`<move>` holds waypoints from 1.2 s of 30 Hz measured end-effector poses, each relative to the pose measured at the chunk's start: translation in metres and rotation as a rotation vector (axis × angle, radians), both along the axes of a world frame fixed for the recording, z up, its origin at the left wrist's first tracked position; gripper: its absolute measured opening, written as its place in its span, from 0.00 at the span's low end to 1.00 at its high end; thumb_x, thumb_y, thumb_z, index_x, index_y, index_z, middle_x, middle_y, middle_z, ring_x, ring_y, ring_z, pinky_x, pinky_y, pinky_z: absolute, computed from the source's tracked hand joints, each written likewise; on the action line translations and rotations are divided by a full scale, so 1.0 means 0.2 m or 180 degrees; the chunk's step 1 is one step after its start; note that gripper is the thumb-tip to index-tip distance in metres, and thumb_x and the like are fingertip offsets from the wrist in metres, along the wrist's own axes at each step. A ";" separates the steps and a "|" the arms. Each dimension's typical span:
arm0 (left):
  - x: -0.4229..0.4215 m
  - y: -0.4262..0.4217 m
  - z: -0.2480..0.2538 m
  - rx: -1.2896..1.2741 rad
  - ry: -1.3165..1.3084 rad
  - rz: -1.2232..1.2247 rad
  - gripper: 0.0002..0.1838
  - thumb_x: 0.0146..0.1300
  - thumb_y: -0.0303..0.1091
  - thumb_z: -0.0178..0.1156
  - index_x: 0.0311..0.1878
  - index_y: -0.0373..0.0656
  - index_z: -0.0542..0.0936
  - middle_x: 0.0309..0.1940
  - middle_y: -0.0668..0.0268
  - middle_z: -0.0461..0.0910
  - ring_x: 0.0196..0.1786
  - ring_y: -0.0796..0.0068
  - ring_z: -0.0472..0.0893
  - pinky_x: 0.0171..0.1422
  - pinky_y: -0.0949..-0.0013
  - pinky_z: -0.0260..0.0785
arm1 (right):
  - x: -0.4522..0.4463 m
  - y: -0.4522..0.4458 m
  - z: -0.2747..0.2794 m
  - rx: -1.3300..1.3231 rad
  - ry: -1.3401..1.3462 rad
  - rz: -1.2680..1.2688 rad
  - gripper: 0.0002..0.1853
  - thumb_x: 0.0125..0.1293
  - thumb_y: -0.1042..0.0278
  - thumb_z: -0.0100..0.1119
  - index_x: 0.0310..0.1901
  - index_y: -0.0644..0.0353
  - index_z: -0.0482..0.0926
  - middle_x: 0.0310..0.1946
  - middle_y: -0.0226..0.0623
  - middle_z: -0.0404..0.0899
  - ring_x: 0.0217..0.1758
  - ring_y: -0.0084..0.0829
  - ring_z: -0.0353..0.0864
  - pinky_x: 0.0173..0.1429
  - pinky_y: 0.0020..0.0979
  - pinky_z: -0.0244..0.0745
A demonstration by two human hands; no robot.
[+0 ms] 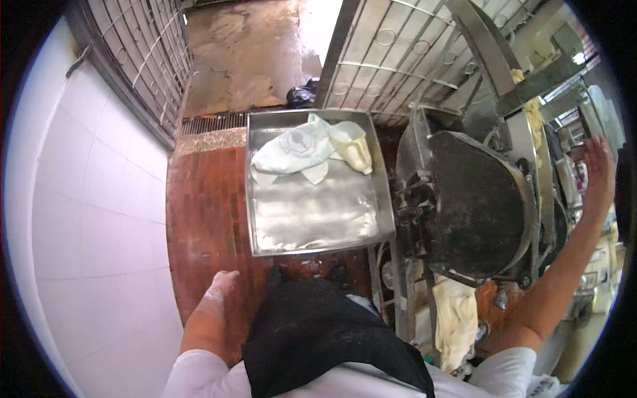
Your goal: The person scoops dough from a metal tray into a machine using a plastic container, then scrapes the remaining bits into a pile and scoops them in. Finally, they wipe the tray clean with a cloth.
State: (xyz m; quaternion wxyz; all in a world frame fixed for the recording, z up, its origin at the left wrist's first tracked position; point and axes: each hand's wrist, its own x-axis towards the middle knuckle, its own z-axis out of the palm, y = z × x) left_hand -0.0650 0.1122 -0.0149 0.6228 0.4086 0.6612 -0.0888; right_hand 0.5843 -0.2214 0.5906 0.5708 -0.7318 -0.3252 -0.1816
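Observation:
My left hand (226, 282) hangs low at my left side above the red floor, with white powder on the wrist. Its fingers look curled in, and nothing shows in them. On the far right my right hand (599, 162) is raised with fingers stretched out, beside the upper part of a large machine (481, 205); whether it touches the machine I cannot tell. In front of me stands a shallow metal tray (312, 215). A crumpled white printed bag (295, 147) and a pale plastic container with a yellowish part (352, 147) lie at its far end.
A white tiled wall (99, 219) runs along the left. Beyond the tray, an open barred gate (391, 50) leads to a wet concrete area with a black bag (302, 94). A floor grate crosses the doorway. Cream cloth (454, 322) hangs below the machine.

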 end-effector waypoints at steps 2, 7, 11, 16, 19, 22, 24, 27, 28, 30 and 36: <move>-0.06 0.02 0.02 -0.0016 0.0186 0.0024 0.18 0.58 0.44 0.65 0.39 0.37 0.80 0.25 0.64 0.76 0.23 0.71 0.73 0.25 0.65 0.65 | -0.32 0.21 -0.08 0.0071 0.0186 0.0344 0.23 0.69 0.53 0.54 0.56 0.63 0.75 0.53 0.40 0.78 0.57 0.33 0.75 0.63 0.36 0.66; -0.15 0.07 -0.22 0.0532 0.0076 -0.0952 0.28 0.58 0.50 0.62 0.47 0.30 0.80 0.38 0.52 0.82 0.41 0.59 0.80 0.49 0.61 0.71 | -1.11 0.91 -0.95 -0.1496 0.1422 0.1445 0.15 0.62 0.58 0.63 0.42 0.62 0.81 0.36 0.34 0.81 0.41 0.25 0.78 0.47 0.30 0.74; 0.15 0.07 -0.12 0.0683 -0.0142 -0.0854 0.32 0.64 0.54 0.56 0.52 0.29 0.77 0.49 0.45 0.79 0.56 0.56 0.77 0.62 0.63 0.66 | -1.13 1.05 -2.14 -0.3110 0.2621 0.2394 0.13 0.62 0.60 0.62 0.43 0.60 0.82 0.34 0.33 0.82 0.39 0.26 0.79 0.46 0.28 0.73; 0.57 0.19 -0.19 0.1534 -0.0222 -0.0278 0.35 0.67 0.55 0.52 0.64 0.32 0.67 0.61 0.46 0.71 0.66 0.53 0.69 0.71 0.63 0.57 | -1.19 1.25 -3.02 -0.3113 0.4884 0.1741 0.13 0.61 0.61 0.62 0.41 0.60 0.82 0.35 0.34 0.83 0.38 0.27 0.80 0.44 0.29 0.74; 0.73 0.27 -0.37 0.2203 0.0316 -0.0135 0.34 0.66 0.53 0.54 0.63 0.33 0.69 0.57 0.48 0.75 0.62 0.54 0.73 0.67 0.64 0.61 | -1.11 1.35 -3.44 -0.4479 0.3251 0.2483 0.16 0.59 0.58 0.61 0.43 0.60 0.82 0.37 0.41 0.83 0.42 0.38 0.81 0.46 0.38 0.75; 0.87 0.37 -0.31 0.1584 -0.0264 0.0249 0.31 0.64 0.54 0.57 0.60 0.37 0.73 0.51 0.50 0.79 0.57 0.56 0.78 0.61 0.63 0.66 | -0.96 1.49 -3.66 -0.5677 0.1568 0.3243 0.21 0.57 0.51 0.60 0.44 0.60 0.83 0.41 0.47 0.82 0.45 0.49 0.80 0.51 0.44 0.75; 0.90 0.36 -0.36 0.1750 0.0170 0.0289 0.29 0.63 0.55 0.59 0.57 0.40 0.76 0.45 0.52 0.82 0.51 0.58 0.81 0.55 0.61 0.70 | -0.91 1.55 -3.79 -0.5742 0.1406 0.3271 0.22 0.56 0.50 0.60 0.42 0.61 0.84 0.45 0.46 0.82 0.48 0.48 0.80 0.53 0.44 0.75; 0.92 0.35 -0.37 0.1828 0.0445 0.0336 0.28 0.61 0.54 0.60 0.54 0.41 0.78 0.42 0.53 0.83 0.48 0.57 0.82 0.53 0.61 0.71 | -1.02 1.54 -4.15 -0.6624 0.0195 0.4287 0.21 0.56 0.53 0.60 0.41 0.65 0.84 0.44 0.49 0.82 0.47 0.45 0.81 0.54 0.43 0.74; 0.91 0.35 -0.37 0.1780 0.0583 0.0195 0.27 0.61 0.54 0.61 0.53 0.41 0.79 0.40 0.53 0.83 0.47 0.56 0.82 0.52 0.60 0.71 | -1.16 1.59 -4.05 -0.6552 0.0441 0.4225 0.19 0.54 0.56 0.61 0.42 0.63 0.84 0.45 0.48 0.82 0.49 0.46 0.81 0.54 0.43 0.75; 0.91 0.36 -0.37 0.1712 0.0762 0.0068 0.26 0.60 0.54 0.61 0.51 0.41 0.79 0.39 0.53 0.84 0.46 0.55 0.83 0.51 0.60 0.72 | -1.49 1.72 -3.77 -0.6259 0.1042 0.4052 0.17 0.53 0.60 0.62 0.42 0.60 0.84 0.43 0.47 0.83 0.48 0.46 0.82 0.52 0.43 0.77; 0.91 0.35 -0.38 0.1668 0.0810 0.0153 0.26 0.59 0.54 0.62 0.50 0.40 0.80 0.38 0.52 0.84 0.45 0.53 0.83 0.51 0.58 0.72 | -1.54 1.65 -3.87 -0.4837 0.2643 0.4546 0.18 0.55 0.54 0.62 0.39 0.61 0.84 0.36 0.46 0.84 0.37 0.37 0.84 0.45 0.39 0.77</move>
